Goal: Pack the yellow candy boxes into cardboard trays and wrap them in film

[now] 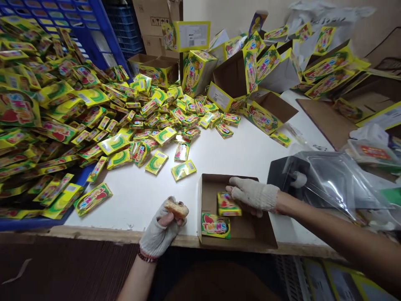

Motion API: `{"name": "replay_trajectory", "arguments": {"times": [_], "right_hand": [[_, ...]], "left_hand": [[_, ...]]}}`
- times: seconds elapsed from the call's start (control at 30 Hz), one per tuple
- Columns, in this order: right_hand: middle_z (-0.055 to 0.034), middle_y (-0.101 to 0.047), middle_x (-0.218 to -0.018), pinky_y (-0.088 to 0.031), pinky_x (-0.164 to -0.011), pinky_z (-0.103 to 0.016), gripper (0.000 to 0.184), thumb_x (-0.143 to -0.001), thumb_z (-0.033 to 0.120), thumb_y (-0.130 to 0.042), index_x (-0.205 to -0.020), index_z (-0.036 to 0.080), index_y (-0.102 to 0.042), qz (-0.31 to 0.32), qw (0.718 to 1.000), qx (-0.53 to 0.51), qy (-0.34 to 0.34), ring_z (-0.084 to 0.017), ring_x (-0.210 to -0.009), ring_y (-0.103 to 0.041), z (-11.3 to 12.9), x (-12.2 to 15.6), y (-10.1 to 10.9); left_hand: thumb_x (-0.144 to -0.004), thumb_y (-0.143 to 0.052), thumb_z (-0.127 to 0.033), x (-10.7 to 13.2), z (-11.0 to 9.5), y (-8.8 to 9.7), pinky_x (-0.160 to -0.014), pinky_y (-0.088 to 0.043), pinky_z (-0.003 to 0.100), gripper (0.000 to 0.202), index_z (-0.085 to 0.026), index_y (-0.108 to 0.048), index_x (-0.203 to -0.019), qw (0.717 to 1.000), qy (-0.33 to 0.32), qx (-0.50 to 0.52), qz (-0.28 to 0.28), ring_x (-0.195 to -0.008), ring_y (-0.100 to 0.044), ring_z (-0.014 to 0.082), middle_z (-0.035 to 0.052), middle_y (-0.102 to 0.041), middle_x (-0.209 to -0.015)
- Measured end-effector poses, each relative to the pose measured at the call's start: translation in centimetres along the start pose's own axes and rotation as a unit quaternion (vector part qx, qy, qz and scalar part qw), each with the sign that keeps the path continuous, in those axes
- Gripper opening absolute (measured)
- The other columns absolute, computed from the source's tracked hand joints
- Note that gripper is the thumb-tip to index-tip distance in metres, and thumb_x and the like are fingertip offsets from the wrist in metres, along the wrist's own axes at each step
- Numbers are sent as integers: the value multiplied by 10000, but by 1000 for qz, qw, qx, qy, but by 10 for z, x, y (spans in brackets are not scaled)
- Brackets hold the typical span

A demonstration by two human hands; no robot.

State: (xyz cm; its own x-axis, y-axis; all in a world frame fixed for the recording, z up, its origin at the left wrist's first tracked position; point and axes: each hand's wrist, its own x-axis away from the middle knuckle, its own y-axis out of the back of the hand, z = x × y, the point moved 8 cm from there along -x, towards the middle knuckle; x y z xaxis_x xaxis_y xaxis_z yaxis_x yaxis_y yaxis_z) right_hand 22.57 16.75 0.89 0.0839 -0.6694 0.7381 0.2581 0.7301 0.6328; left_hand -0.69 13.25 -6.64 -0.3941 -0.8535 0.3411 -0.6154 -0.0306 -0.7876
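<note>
My left hand (164, 230), in a white knitted glove with bare fingertips, is closed around a bitten piece of bread (177, 208) at the table's front edge. Over an open brown cardboard box (255, 234), my right hand (252, 194), also gloved, grips a small yellow-green TWINS packet (228, 205) between thumb and fingers; the fingers are partly hidden. That packet looks slightly blurred. Flat in the box's front left corner lies another TWINS packet (216, 226). Two loose packets, one yellow (184, 170) among them, lie left of the box.
A large heap of packets (84, 104) spills from a blue plastic crate (72, 25) across the left of the white table (131, 200). Open display cartons (200, 71) crowd the back. To the right stand a black tape dispenser (283, 175) and a clear plastic cover (332, 179).
</note>
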Motion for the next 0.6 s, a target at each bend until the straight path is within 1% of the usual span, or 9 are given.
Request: {"name": "replay_trajectory", "arguments": {"times": [0.07, 0.1, 0.2, 0.23, 0.3, 0.37, 0.43, 0.5, 0.6], "right_hand": [[-82, -670, -846, -469, -620, -279, 372, -968, 367, -298, -1214, 189, -512, -15, 999, 5, 50, -166, -657, -635, 3, -10, -13], [-98, -668, -943, -478, -667, -289, 349, -942, 300, -376, -1249, 200, -508, -32, 993, 54, 100, -177, -744, -647, 11, -14, -16], [-158, -504, -1346, -467, -810, -365, 569, -799, 137, -555, -1349, 266, -489, -56, 930, 261, 254, -252, -1025, -609, 36, -18, -30], [-156, -451, -1406, -458, -829, -392, 592, -780, 128, -570, -1346, 286, -501, -47, 905, 309, 287, -278, -1072, -588, 40, -19, -35], [-142, -501, -1359, -448, -833, -422, 510, -776, 159, -579, -1273, 275, -566, -33, 878, 351, 324, -309, -1090, -572, 45, -21, -40], [-138, -606, -1191, -451, -818, -424, 445, -756, 234, -611, -1200, 216, -601, -34, 888, 332, 316, -317, -1044, -588, 46, -25, -35], [-143, -641, -1089, -465, -779, -417, 508, -722, 325, -649, -1200, 162, -591, -43, 921, 289, 257, -321, -978, -616, 41, -32, -28], [-155, -630, -1121, -476, -734, -400, 571, -713, 369, -673, -1228, 142, -576, -41, 943, 265, 195, -326, -963, -632, 35, -37, -27], [-136, -594, -1218, -476, -695, -365, 484, -770, 348, -666, -1221, 188, -598, 13, 948, 264, 176, -317, -994, -640, 35, -40, -39]], "left_hand": [[-637, -848, -284, 0, 0, -1, -645, -428, 195, 325, -221, -614, -853, 1000, 1, 1, 2, -633, -508, 76, -22, -562, -760], [-636, -849, -280, -1, -1, -1, -642, -426, 192, 327, -221, -616, -858, 1000, 1, 3, 2, -638, -512, 77, -22, -566, -763], [-635, -851, -264, -1, -1, -1, -638, -420, 189, 333, -225, -622, -874, 1000, 0, 10, -2, -645, -516, 76, -18, -586, -785], [-636, -851, -260, -1, -1, -1, -638, -419, 190, 335, -226, -624, -880, 1000, -1, 13, -5, -646, -515, 76, -16, -590, -790], [-637, -852, -254, 0, -1, 0, -643, -417, 195, 342, -228, -624, -891, 1000, -4, 15, -12, -656, -516, 77, -13, -597, -804], [-638, -854, -255, 0, -1, 2, -647, -416, 203, 350, -228, -623, -899, 1000, -9, 15, -14, -667, -520, 81, -6, -605, -825], [-636, -858, -256, 0, -1, 2, -648, -414, 211, 363, -230, -622, -911, 1000, -12, 18, -14, -672, -525, 83, 1, -620, -860], [-633, -861, -256, 0, -1, 3, -646, -412, 213, 368, -228, -624, -913, 1000, -12, 21, -13, -669, -529, 83, 2, -629, -863], [-631, -865, -257, -1, 0, 3, -644, -410, 213, 381, -226, -630, -930, 1000, -5, 22, -15, -661, -533, 78, 2, -643, -870]]}}
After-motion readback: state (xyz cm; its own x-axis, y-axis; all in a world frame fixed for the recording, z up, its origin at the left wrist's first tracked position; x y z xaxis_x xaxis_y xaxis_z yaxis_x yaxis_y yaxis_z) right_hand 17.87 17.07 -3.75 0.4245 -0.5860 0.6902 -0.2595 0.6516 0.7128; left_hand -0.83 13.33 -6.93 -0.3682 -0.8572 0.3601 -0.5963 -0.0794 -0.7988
